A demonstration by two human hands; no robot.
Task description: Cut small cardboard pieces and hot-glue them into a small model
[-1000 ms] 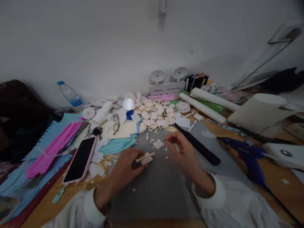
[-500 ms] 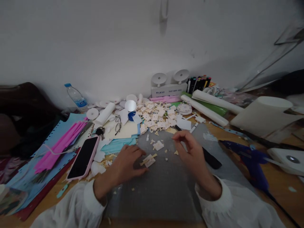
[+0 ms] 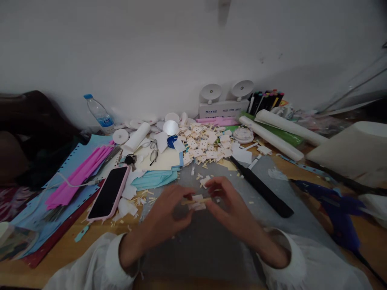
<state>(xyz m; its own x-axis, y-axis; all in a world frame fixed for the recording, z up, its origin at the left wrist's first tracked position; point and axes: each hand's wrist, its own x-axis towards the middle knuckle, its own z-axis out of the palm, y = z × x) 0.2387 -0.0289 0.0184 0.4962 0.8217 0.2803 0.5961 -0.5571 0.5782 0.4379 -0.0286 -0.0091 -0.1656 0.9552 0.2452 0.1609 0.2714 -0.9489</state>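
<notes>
A small whitish card with a yellow strip across it (image 3: 198, 206) is between my two hands over the grey mat (image 3: 208, 245). My left hand (image 3: 166, 213) is at its left, fingers apart, index finger close to the card. My right hand (image 3: 232, 209) comes in from the right with thumb and index finger spread. That thumb's tip is at the strip's right end, touching or very near it; slight blur hides which. Just behind lies another pale piece (image 3: 204, 181). A heap of similar cards with strips (image 3: 208, 141) lies farther back.
A black-handled tool (image 3: 266, 193) and a blue glue gun (image 3: 335, 205) lie to the right. Leftward are a pink-cased phone (image 3: 109, 193), eyeglasses (image 3: 154, 153), pink strips (image 3: 80, 177) and a water bottle (image 3: 99, 114). White rolls (image 3: 272, 139) and markers (image 3: 266, 100) are behind.
My right hand has moved left and down to the card, its pinched fingers now spread. The card's strip has turned from slanted to nearly level. The black-handled tool is less covered; the view has shifted slightly.
</notes>
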